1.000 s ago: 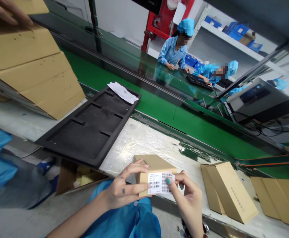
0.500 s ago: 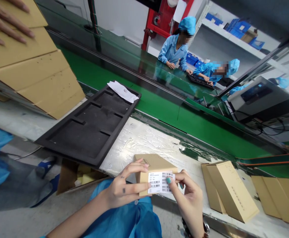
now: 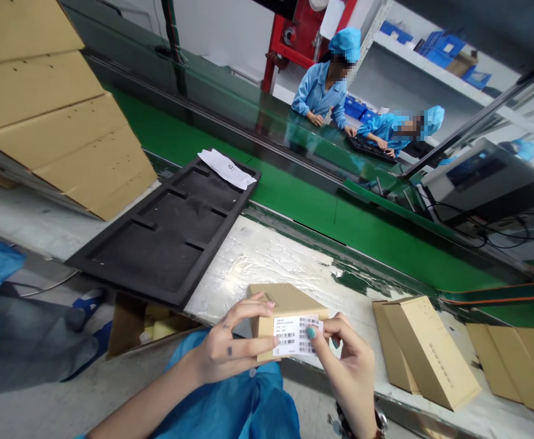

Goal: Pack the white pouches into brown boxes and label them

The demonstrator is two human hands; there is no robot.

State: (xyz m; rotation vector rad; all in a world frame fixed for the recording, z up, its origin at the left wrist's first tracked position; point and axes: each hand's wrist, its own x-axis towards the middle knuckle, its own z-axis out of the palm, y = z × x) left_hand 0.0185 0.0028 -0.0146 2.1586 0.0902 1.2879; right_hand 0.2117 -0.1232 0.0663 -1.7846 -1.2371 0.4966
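A small brown cardboard box [image 3: 285, 302] is held at the near edge of the workbench, its end face towards me. My left hand [image 3: 230, 347] grips it from the left, thumb on top and fingers along the front. A white barcode label [image 3: 294, 336] lies on that end face. My right hand [image 3: 346, 360] is closed in a pinch, its thumb pressing on the label's right edge.
A black foam tray [image 3: 166, 235] with empty compartments and a white paper [image 3: 227, 169] on its far end lies to the left. Large cartons [image 3: 51, 116] stack at the upper left. More small brown boxes [image 3: 425, 353] lie to the right. Beyond runs a green conveyor [image 3: 303, 201], with two co-workers in blue behind it.
Another person's hand that rested on the large cartons at the upper left has gone out of view. My hands and the small box have stayed put.
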